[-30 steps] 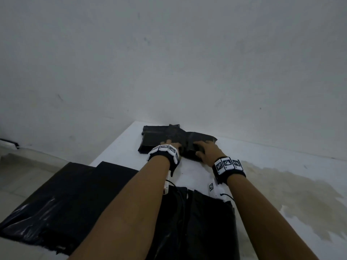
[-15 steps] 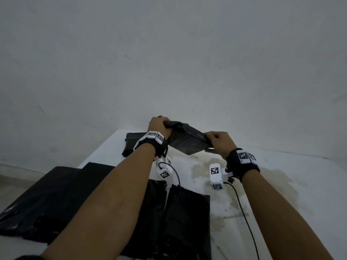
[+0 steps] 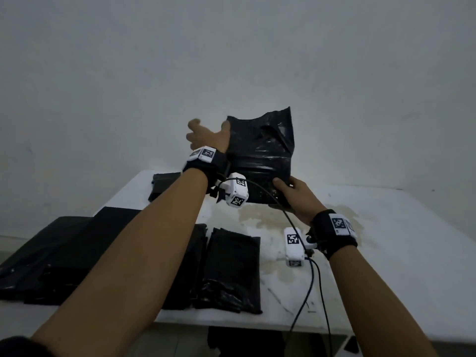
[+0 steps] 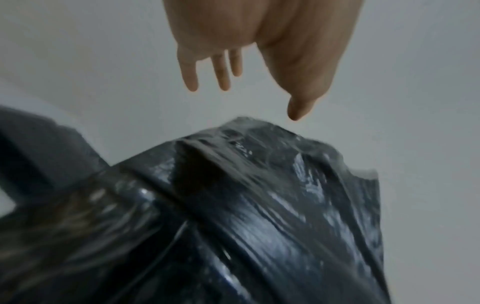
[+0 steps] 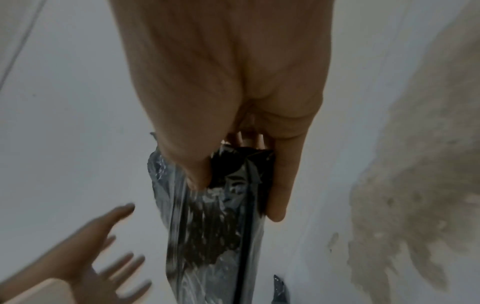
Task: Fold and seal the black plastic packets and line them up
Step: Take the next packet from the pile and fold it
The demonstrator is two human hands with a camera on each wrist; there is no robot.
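Left wrist view was motion-blurred; black packet ran off the bottom edge. In the right wrist view the right hand hid the packet's gripped end, fingertips mostly out of sight. Left arm covered part of the flat bags in the head view.

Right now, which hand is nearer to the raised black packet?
Right. The right hand grips the raised black packet at its bottom edge; the left hand is spread open beside its upper left edge.
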